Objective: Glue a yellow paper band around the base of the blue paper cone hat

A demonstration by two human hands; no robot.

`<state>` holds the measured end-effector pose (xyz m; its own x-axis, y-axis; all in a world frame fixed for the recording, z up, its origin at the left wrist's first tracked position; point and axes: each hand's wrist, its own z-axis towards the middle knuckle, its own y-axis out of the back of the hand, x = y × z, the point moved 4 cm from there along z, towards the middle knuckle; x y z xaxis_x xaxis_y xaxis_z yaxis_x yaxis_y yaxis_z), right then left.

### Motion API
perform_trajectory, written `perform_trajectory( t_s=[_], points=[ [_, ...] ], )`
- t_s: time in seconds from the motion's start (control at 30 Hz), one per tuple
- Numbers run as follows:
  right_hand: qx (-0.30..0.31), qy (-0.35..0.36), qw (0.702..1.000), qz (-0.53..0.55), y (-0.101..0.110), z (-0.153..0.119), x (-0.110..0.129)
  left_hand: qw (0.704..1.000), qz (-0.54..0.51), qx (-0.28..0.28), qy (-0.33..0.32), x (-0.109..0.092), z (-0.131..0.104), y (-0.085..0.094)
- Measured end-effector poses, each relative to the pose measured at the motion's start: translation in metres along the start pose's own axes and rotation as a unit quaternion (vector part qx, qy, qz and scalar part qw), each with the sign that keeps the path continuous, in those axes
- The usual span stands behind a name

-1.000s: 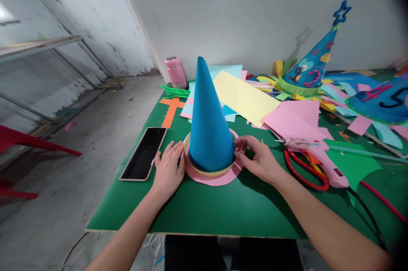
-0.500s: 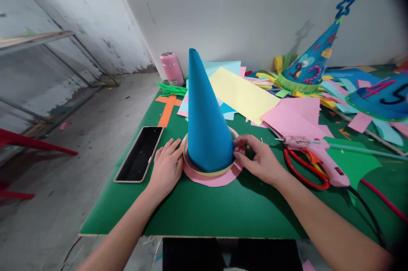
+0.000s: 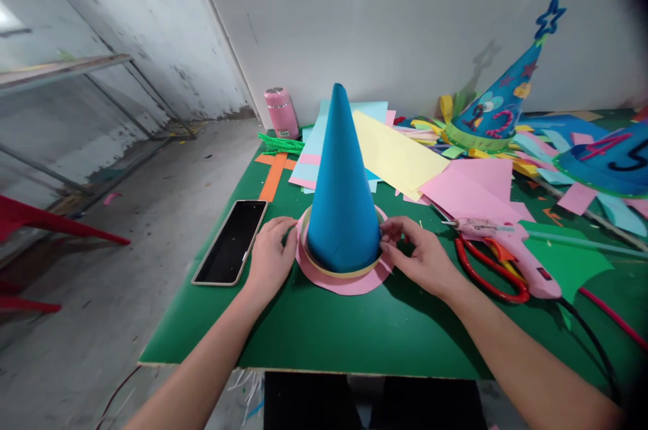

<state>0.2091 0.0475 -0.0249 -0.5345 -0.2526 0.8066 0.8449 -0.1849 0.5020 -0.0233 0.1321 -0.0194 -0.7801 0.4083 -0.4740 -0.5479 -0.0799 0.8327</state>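
The right hand (image 3: 418, 254), thumb and fingertips bent nearly together, pinches the yellow band (image 3: 349, 273) around the blue paper cone (image 3: 344, 200) to its left, while the left hand (image 3: 273, 254), loosely curled, touches the pink brim's (image 3: 349, 287) opposite side.

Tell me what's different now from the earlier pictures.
The blue cone has swung its tip rightward, so it leans left less than before. The left hand has drawn its spread fingers in beside the pink brim. The right hand stays at the cone's base; the phone and glue gun lie as they were.
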Motion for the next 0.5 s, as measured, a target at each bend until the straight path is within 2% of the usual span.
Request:
perform_trajectory(
  t_s=[0.07, 0.3, 0.5],
  points=[
    [-0.001, -0.001, 1.000, 0.000, 0.000, 0.000, 0.000, 0.999, -0.032, 0.009, 0.019, -0.001, 0.007, 0.002],
    [-0.004, -0.005, 1.000, 0.003, -0.001, 0.000, 0.000, 0.989, -0.103, 0.102, 0.035, -0.013, 0.024, -0.002],
    [-0.003, -0.008, 1.000, 0.010, -0.001, 0.000, -0.002, 0.985, -0.119, 0.105, 0.065, -0.014, 0.021, -0.004]
  ],
)
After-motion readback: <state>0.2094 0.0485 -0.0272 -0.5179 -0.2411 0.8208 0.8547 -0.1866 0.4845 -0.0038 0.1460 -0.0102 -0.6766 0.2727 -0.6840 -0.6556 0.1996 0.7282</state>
